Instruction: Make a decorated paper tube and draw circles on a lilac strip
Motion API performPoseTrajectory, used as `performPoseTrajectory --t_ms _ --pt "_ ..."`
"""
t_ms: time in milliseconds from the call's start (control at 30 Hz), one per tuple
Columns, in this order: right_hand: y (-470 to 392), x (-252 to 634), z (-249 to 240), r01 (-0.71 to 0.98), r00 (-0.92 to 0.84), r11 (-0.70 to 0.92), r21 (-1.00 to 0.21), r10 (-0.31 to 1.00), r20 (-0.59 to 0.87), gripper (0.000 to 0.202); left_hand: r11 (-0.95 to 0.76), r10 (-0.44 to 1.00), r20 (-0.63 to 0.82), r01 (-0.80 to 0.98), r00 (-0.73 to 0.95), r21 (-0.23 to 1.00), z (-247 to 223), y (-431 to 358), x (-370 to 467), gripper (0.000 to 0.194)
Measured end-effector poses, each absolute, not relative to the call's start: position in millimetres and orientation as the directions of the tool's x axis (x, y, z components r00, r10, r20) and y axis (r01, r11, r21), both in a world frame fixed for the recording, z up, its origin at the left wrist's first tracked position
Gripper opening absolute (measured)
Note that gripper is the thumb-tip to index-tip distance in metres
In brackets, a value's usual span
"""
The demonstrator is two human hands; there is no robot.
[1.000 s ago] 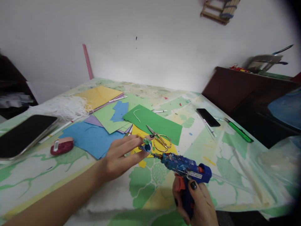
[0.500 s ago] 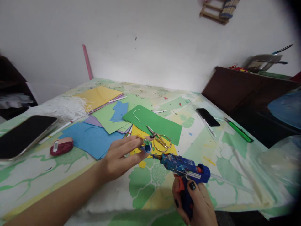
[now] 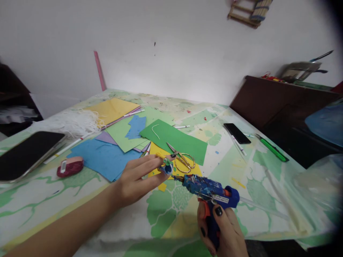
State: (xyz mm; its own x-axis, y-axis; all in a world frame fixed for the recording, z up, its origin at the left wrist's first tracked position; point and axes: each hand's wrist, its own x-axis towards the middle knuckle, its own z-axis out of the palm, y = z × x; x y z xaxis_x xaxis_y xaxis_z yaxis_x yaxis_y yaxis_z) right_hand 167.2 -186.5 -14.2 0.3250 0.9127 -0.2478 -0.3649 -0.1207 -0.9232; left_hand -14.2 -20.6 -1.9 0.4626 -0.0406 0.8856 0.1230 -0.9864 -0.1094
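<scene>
Pinching blue piece [image 3: 168, 169] between fingertips [image 3: 171, 157] | left grip [image 3: 134, 178] | right grip [image 3: 227, 228] wrapped round glue gun [image 3: 205, 186] (handle [image 3: 213, 230])

Pretty glossy black polish [image 3: 218, 210] going on: the right hand [image 3: 230, 230] has a rounded, painted thumbnail [image 3: 219, 211] with a bit of shine plus another dark nail [image 3: 203, 232] lower down, and the left hand [image 3: 134, 178] shows one too. The left forearm [image 3: 72, 225] is just bare, tapering toward the wrist [image 3: 115, 198].

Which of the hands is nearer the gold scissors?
Left. The left hand is just left of the gold scissors in view; the right hand, holding the glue gun, is farther, lower right.
</scene>
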Motion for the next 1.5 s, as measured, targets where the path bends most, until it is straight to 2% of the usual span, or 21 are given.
performPoseTrajectory --t_ms 667,933,1133,1267,1367,1433,1500 --pt "-185.3 167.3 -12.8 -0.371 0.329 -0.130 -0.920 0.908 -0.261 0.050 -0.978 -0.032 0.886 0.166 0.463 -0.123 0.1 -22.3 -14.7 0.011" --pt "-183.4 166.3 -12.0 -0.367 0.350 -0.135 -0.920 0.897 -0.271 0.052 -0.987 -0.066 0.882 0.101 0.466 -0.127 1.9 -22.2 -14.6 0.013" --pt "-182.9 168.1 -11.9 -0.363 0.332 -0.126 -0.923 0.908 -0.254 0.051 -0.983 -0.050 0.878 0.131 0.476 -0.127 10.9 -25.9 -13.1 0.008" --pt "-182.6 169.1 -10.2 -0.361 0.348 -0.116 -0.925 0.903 -0.250 0.049 -0.979 -0.003 0.879 0.179 0.476 -0.100 8.4 -27.7 -16.7 0.013" --pt "-182.2 172.9 -11.5 -0.212 0.469 -0.028 -0.977 0.874 -0.127 0.044 -0.979 0.074 0.858 0.201 0.508 -0.034 6.5 -28.1 -19.5 0.020" --pt "-183.0 179.8 -14.9 0.086 0.606 -0.021 -0.996 0.795 0.036 0.038 -0.984 0.142 0.856 0.164 0.498 0.068 8.3 -28.8 -18.8 0.024" --pt "-185.2 192.3 -19.8 0.442 0.676 -0.179 -0.879 0.710 0.196 0.036 -0.980 0.200 0.868 0.083 0.455 0.183 11.7 -29.9 -15.4 0.026"
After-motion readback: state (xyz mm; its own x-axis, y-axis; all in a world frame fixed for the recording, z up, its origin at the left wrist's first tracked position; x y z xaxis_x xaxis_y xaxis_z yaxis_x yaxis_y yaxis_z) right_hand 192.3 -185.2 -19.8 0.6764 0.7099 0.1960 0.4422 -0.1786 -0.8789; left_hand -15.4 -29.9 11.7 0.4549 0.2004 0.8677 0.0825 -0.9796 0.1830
